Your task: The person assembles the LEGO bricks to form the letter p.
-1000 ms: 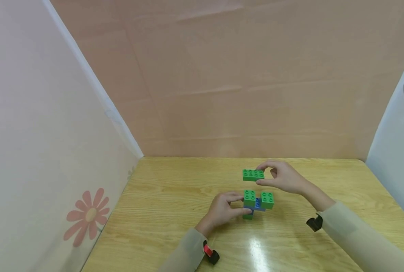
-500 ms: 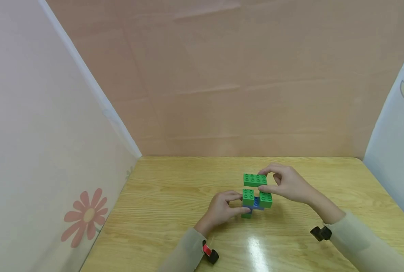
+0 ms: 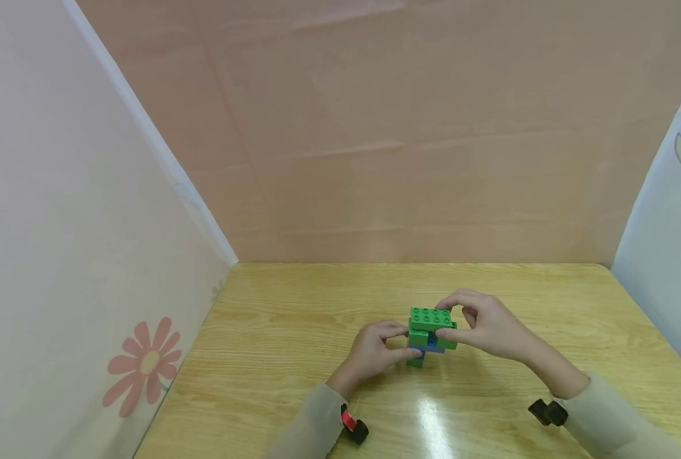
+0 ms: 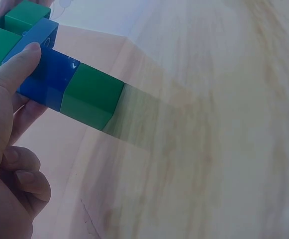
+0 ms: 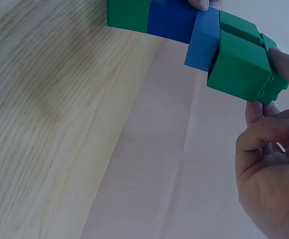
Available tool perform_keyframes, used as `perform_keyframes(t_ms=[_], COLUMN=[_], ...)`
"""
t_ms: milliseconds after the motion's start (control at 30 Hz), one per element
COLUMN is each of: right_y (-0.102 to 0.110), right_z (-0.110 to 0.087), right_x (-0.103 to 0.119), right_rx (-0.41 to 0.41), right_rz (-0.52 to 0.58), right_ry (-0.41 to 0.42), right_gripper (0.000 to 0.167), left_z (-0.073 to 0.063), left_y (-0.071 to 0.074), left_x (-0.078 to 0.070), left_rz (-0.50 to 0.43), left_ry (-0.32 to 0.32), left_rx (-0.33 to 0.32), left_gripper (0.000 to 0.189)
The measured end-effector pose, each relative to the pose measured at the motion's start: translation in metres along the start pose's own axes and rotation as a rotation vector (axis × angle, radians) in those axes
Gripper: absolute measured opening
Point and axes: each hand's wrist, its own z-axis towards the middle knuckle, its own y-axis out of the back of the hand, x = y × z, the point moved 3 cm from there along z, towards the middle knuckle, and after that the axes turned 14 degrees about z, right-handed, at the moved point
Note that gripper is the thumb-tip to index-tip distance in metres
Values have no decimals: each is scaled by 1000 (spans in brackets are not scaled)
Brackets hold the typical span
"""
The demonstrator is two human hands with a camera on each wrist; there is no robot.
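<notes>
In the head view a small stack of toy building bricks stands on the wooden table. Its foot is a green brick, with a blue brick above it. Across that lies a lighter blue brick, carrying two square green bricks side by side with a gap between. My left hand pinches the stack at the blue brick between thumb and fingers. My right hand pinches the right end of a long green brick, which lies right over the two square ones, slightly towards their back.
A pinkish-brown sheet rises behind the table's back edge. White panels stand at both sides, the left panel printed with a pink flower. Black wrist cameras sit at both cuffs.
My right hand has lowered the long green brick from behind and above the stack onto the tops of the two square green bricks. My left hand has kept its hold in place.
</notes>
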Motion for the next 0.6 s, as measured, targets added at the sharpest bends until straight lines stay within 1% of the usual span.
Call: perform_keyframes(t_ms=[133,267,467,600], right_y=[-1,-3,-5,-6], right_z=[-1,-2,-1,1], right_x=[2,3,6,10], right_rx=[-2,-6,-10,-12], right_rz=[0,-21,-39,-57], right_ry=[9,21,43,78], right_gripper=[34,37,37,35], left_z=[0,0,0,0], left_y=[0,0,0,0], left_x=[-1,-1,0,0], left_rz=[1,-1,-4,-12], left_ry=[6,12,13,15], left_rx=[-1,2,7,5], left_gripper=[40,41,42,42])
